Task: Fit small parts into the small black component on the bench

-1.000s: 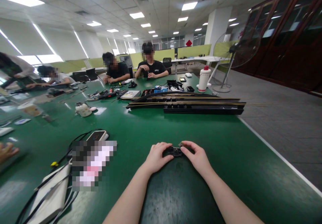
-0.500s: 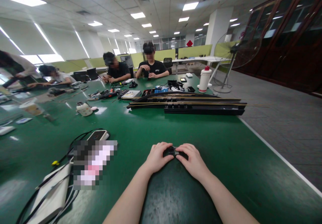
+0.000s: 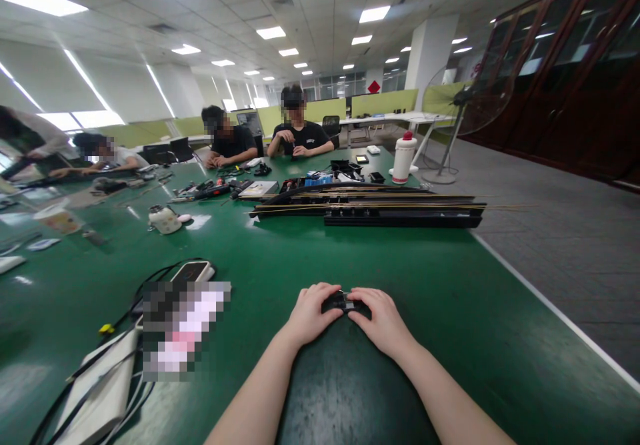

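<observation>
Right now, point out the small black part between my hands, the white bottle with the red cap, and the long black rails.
small black part (image 3: pixel 343 301), head view, its exposed top between the hands.
white bottle (image 3: pixel 403 163), head view, mid-body.
long black rails (image 3: pixel 400 218), head view, front rail's side face.

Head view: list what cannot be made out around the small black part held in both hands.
- Small black part: mostly covered by the left hand and right hand; its shape and type are unclear.
- Fingertips of both hands: curled over the part, so the exact grip is hidden.
- Item beside the cables: pixelated, unreadable.
- White flat device: cut off by the bottom edge.
- Tools far up the green table: too small.
</observation>
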`<state>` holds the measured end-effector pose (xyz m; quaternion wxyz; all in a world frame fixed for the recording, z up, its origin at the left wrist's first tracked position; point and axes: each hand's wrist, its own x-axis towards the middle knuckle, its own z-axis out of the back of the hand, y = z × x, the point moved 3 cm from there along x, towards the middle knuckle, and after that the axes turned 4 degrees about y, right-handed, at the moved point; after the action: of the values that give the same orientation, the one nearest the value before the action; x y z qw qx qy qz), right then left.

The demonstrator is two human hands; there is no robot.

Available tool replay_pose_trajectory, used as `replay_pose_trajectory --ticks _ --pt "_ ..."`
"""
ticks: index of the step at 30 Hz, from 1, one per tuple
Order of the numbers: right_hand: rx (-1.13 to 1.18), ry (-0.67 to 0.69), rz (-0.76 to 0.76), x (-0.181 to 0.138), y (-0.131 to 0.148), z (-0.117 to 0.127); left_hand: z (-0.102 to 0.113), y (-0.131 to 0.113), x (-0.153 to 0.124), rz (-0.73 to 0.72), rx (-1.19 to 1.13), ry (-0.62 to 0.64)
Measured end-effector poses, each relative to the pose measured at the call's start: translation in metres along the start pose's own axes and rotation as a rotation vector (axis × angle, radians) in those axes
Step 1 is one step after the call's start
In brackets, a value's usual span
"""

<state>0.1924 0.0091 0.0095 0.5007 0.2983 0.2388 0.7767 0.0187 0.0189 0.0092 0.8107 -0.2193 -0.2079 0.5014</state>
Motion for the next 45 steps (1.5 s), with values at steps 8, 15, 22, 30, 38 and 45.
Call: replay_pose_trajectory --ticks 8,15,22,30,38,45 --pt "0.096 -0.049 -0.075 -0.0002 -0.0052 -0.0005 -0.0027 0.0047 0.0009 0.024 -0.01 -0.022" --pt "0.098 -0.07 -0.089 -0.0003 -0.0055 -0.0008 -0.0033 0.0066 0.0016 0.026 -0.018 -0.034" --pt "0.074 -0.106 -0.104 -0.0003 -0.0049 -0.0007 -0.0025 0.0043 0.002 0.027 -0.023 -0.044" --pt "0.061 -0.099 -0.107 0.0005 -0.0051 -0.0008 -0.0011 0.0023 0.0015 0.035 -0.023 -0.037" --pt "0.035 -0.079 -0.104 0.0006 -0.0039 -0.0003 -0.0009 0.0023 0.0014 0.028 -0.018 -0.031" --pt "0.039 -0.087 -0.102 0.0003 -0.0027 0.001 -0.001 0.0022 0.001 0.015 -0.015 -0.041"
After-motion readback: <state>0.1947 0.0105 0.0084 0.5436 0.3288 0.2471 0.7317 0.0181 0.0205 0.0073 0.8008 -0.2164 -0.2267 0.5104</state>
